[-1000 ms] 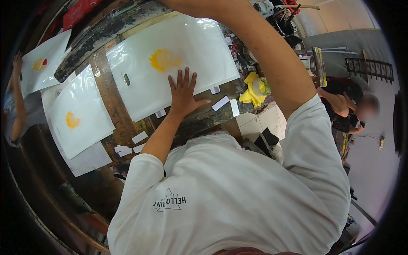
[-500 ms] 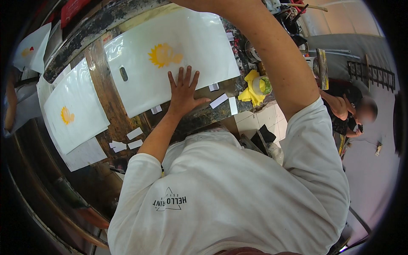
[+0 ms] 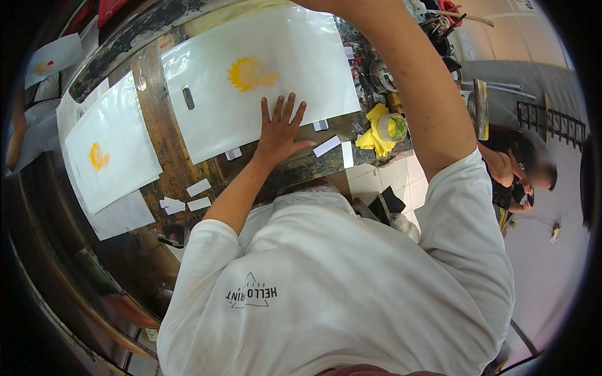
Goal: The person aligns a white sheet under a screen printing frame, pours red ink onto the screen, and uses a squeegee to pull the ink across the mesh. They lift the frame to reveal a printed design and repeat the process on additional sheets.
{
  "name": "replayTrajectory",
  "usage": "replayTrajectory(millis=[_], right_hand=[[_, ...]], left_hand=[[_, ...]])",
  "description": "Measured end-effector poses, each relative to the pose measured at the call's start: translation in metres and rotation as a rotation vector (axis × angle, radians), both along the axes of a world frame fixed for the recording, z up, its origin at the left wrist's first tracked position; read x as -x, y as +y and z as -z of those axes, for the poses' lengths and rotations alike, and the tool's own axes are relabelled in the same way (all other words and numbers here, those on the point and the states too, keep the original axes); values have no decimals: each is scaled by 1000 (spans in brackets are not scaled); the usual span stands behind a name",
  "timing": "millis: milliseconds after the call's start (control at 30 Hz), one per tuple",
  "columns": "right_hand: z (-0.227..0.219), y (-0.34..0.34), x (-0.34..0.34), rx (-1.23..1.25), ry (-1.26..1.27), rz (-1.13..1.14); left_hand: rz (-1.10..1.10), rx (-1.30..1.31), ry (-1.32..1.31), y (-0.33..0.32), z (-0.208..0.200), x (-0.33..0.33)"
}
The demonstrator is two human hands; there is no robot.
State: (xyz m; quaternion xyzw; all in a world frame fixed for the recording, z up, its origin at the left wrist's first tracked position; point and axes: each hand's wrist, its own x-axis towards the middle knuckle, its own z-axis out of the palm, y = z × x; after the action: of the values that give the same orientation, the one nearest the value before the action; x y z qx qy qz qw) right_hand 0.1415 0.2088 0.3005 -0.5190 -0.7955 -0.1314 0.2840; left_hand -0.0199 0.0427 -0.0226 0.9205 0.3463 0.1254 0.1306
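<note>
Left hand [image 3: 280, 131] flat with fingers spread, pressing lower edge of white plastic bag [image 3: 263, 75] with yellow print, lying on stained wooden table [image 3: 163, 131]. Right hand out of view past upper edge, arm raised; state impossible to tell. Second printed bag [image 3: 110, 153] further left. Yellow cloth [image 3: 373, 135] just beside cup, right of bag.

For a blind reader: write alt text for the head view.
A person in a white T-shirt presses the left hand flat on a white plastic bag printed with a yellow sun, lying on a stained workbench. The right arm reaches up out of frame; a second printed bag lies at left.
</note>
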Motion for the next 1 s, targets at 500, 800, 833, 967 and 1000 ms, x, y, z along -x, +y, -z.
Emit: replayTrajectory(millis=[500, 800, 833, 967, 1000], right_hand=[[1, 1, 2, 50, -25, 7], [5, -9, -1, -34, -68, 63], [3, -16, 0, 16, -58, 64], [41, -31, 13, 24, -51, -27], [44, -44, 9, 102, -109, -20]], left_hand=[[-31, -7, 62, -3, -1, 1], [-341, 512, -588, -6, -114, 17], [-489, 774, -883, 1, -138, 26], [-361, 946, -1755, 30, -232, 66], [-290, 1074, -1817, 33, -232, 87]])
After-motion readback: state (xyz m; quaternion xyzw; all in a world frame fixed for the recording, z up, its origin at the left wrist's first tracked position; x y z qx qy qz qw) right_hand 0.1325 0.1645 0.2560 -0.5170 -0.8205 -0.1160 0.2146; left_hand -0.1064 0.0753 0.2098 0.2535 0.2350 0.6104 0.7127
